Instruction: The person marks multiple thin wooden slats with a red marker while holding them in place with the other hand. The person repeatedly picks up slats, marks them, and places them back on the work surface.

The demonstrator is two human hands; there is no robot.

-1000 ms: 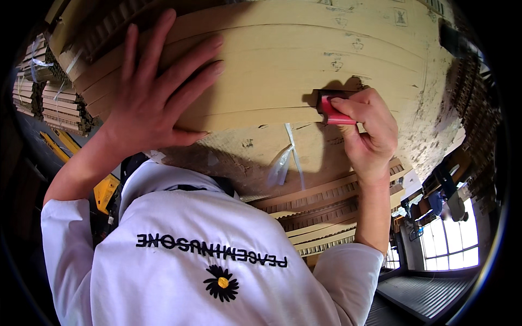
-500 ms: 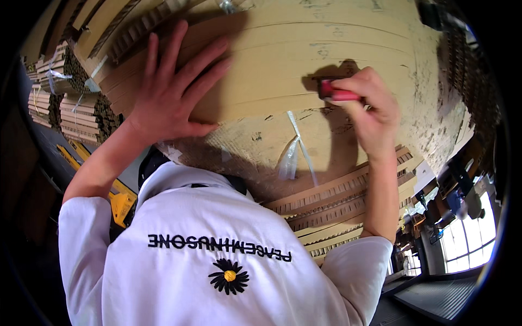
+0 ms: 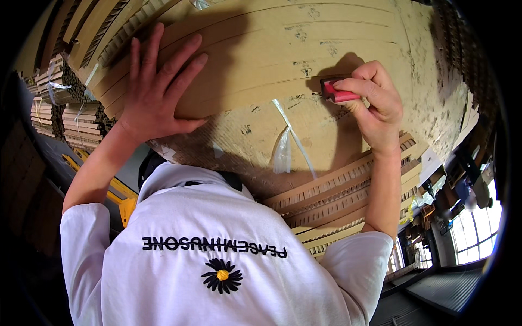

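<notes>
Over cardboard (image 3: 261,62), the red tool (image 3: 339,95) points left, long axis sideways.

Place: a cardboard workshop or warehouse
Centre: large flat brown cardboard sheet (image 3: 266,65)
Left edge: string-tied bundles of brown cardboard strips (image 3: 84,125)
Lower left: yellow metal equipment (image 3: 127,208)
Lower right: bright, dark-framed paned window (image 3: 473,233), grey ribbed panel (image 3: 447,290)

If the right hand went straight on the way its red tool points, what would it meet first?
Probably the left hand, spread over the cardboard to the left; depth is unclear, so the red tool might catch the cardboard first.
</notes>
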